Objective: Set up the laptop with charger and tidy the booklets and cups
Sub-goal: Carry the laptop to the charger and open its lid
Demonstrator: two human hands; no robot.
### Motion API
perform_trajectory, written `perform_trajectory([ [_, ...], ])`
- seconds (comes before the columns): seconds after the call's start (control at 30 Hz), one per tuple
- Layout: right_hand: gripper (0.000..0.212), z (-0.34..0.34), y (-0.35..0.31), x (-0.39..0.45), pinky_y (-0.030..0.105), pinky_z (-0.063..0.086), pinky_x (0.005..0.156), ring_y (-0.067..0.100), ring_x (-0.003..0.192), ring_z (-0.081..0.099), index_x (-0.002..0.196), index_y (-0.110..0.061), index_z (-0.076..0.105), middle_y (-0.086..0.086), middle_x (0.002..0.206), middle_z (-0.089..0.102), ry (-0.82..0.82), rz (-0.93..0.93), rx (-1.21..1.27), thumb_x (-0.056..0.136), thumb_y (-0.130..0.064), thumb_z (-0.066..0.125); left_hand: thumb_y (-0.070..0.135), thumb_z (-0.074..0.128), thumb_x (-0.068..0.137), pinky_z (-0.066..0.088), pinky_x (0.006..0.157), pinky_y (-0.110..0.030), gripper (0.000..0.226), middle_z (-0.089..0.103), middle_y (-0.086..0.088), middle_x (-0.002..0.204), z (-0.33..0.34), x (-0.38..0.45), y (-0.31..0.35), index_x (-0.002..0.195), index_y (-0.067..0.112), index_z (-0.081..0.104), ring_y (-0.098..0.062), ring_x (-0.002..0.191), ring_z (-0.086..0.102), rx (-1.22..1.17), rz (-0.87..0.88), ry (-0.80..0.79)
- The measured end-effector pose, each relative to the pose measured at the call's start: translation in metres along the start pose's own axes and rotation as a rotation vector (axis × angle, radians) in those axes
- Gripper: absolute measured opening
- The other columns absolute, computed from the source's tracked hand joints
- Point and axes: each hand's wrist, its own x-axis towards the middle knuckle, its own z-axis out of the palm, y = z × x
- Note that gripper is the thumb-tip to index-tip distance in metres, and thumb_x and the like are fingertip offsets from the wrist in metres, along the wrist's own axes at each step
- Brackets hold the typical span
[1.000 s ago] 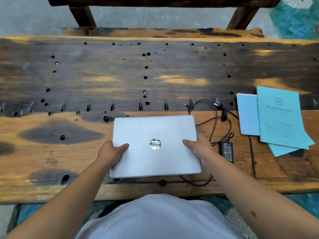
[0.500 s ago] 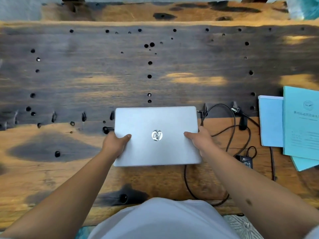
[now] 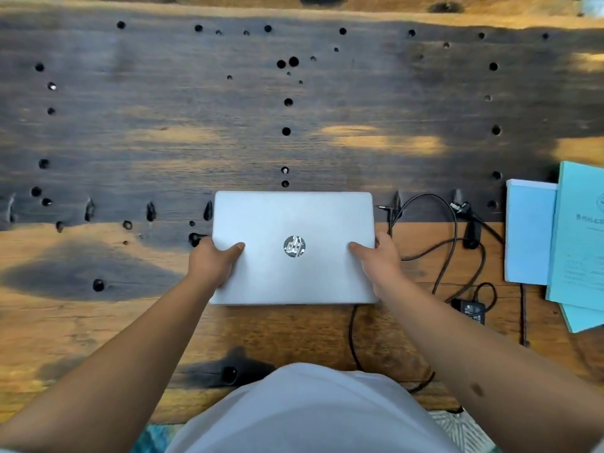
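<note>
head: laptop between both hands' fingers

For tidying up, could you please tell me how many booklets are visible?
3: a pale blue booklet at the table's right, a teal booklet overlapping it, another teal one beneath; more may be hidden.

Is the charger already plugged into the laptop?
No, the charger plug lies loose on the table, just off the closed laptop, which both hands hold by its sides.
</note>
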Motion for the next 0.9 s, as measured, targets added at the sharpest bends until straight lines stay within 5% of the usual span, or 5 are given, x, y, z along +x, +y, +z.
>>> perform_trajectory([
  [0.2,0.055,0.007,0.001,-0.002,0.044,0.052,0.094,0.029,0.104,0.060,0.121,-0.020,0.057,0.009,0.124,0.055,0.039,-0.011,-0.154,0.073,-0.034,0.077,0.038,0.075,0.084,0.042,0.074,-0.040,0.063,0.059,-0.020,0.123,0.000,0.000,0.003,0.123,0.000,0.045,-0.039,0.108,0.058,0.003,-0.031,0.051],
  [0.6,0.044,-0.002,-0.004,-0.001,0.045,0.052,0.092,0.028,0.106,0.059,0.115,-0.014,0.062,0.010,0.120,0.051,-0.017,-0.079,-0.320,0.078,-0.034,0.074,0.029,0.072,0.086,0.047,0.093,-0.048,0.047,0.056,-0.023,0.124,0.003,-0.007,-0.002,0.118,0.001,0.050,-0.039,0.121,0.048,0.010,-0.080,0.102],
  [0.77,0.057,-0.010,0.005,-0.004,0.028,0.040,0.084,0.024,0.119,0.048,0.128,-0.015,0.052,0.009,0.122,0.051,-0.088,-0.188,-0.504,0.078,-0.032,0.074,0.028,0.070,0.087,0.048,0.092,-0.049,0.050,0.057,-0.019,0.126,-0.009,-0.009,-0.008,0.125,0.004,0.049,-0.037,0.117,0.053,0.048,0.006,0.004],
  [0.9,0.075,-0.008,0.016,-0.020,0.036,0.040,0.096,0.027,0.126,0.041,0.138,-0.020,0.038,0.006,0.134,0.040,-0.068,-0.237,-0.620,0.075,-0.037,0.074,0.024,0.070,0.087,0.050,0.092,-0.048,0.053,0.060,-0.015,0.129,-0.015,-0.022,-0.019,0.132,0.007,0.050,-0.036,0.112,0.058,-0.001,0.066,-0.029],
])
